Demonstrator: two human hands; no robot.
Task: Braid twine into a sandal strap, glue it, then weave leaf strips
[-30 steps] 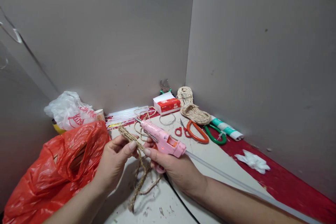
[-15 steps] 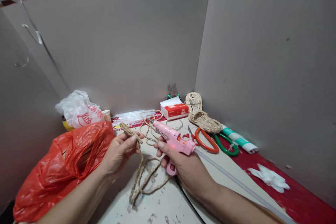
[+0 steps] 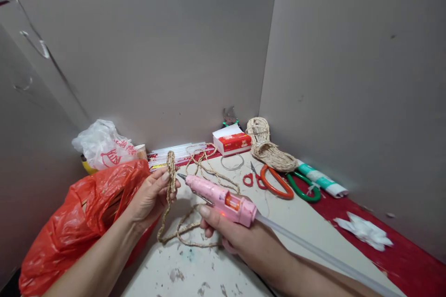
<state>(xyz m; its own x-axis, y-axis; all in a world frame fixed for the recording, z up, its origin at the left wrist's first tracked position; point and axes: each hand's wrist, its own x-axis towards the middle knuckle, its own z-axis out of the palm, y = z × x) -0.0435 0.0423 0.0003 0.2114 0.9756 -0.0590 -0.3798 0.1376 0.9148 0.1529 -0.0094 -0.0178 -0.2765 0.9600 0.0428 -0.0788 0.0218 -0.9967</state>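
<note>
A folded bundle of braided straw cord [image 3: 171,171] stands upright in my left hand [image 3: 153,192], pinched between thumb and fingers. From it a long tail of the same cord hangs down and loops across the table [image 3: 209,274]. My right hand [image 3: 240,236] is wrapped round a pink hot glue gun [image 3: 216,195], with a small orange light glowing on its side. Its metal nozzle points left, close to the cord bundle; whether they touch I cannot tell. A long clear glue stick [image 3: 313,246] sticks out of the gun's rear.
At left sits a red plastic bag [image 3: 80,222], a white bag [image 3: 104,144] behind it. Glue sticks [image 3: 181,154], a tissue pack [image 3: 232,141] and woven straw pieces [image 3: 273,155] line the back. Orange-handled scissors [image 3: 277,183], green-handled scissors [image 3: 304,188] and crumpled tissue [image 3: 364,231] lie right.
My left hand has turned the cord bundle from slanting to upright. The glue gun has moved left and down, bringing its nozzle to the bundle. The cord's tail has shifted on the table.
</note>
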